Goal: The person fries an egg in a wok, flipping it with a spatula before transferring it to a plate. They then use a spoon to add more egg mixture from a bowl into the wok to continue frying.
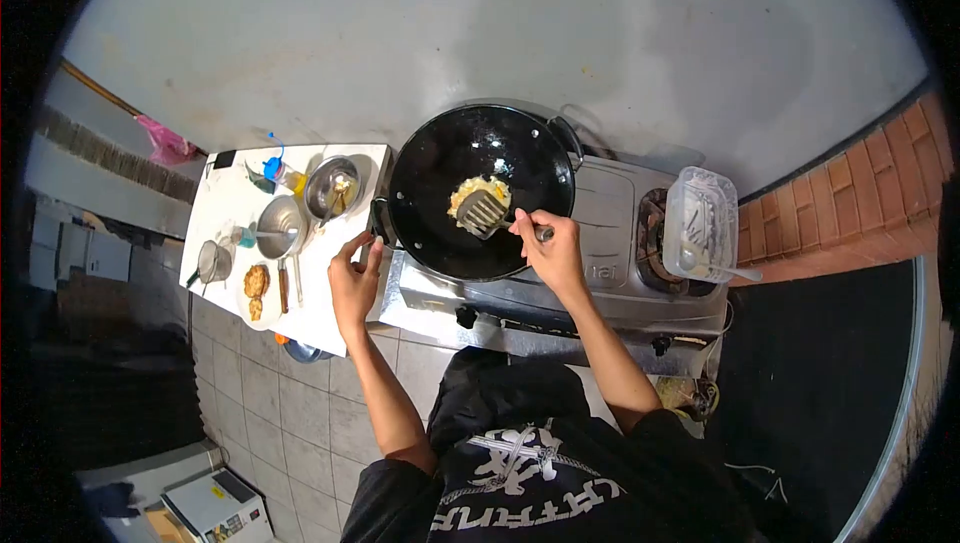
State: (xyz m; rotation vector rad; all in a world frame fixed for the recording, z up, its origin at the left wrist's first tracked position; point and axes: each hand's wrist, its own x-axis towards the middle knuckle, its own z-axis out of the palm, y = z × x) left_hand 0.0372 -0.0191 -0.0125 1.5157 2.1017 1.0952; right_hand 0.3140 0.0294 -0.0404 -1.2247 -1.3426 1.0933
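A black wok (430, 163) sits on the left side of the gas stove. Inside it lies a yellowish-white piece of egg-like food (488, 186), partly covered by a slotted spatula (482, 214). My right hand (550, 248) is closed round the spatula's handle over the wok's right part. At the wok's left handle (380, 220), my left hand (355, 278) has thumb and fingers raised close to it; whether they touch the handle is hard to see. The fingers look apart, with nothing visible between them.
On the white table (225, 213) at left stand metal bowls (333, 188), a strainer (213, 262), a bottle (292, 179) and a plate with fried food (257, 288). A plastic container (702, 223) rests over the right burner. A grey wall (400, 33) rises behind the stove.
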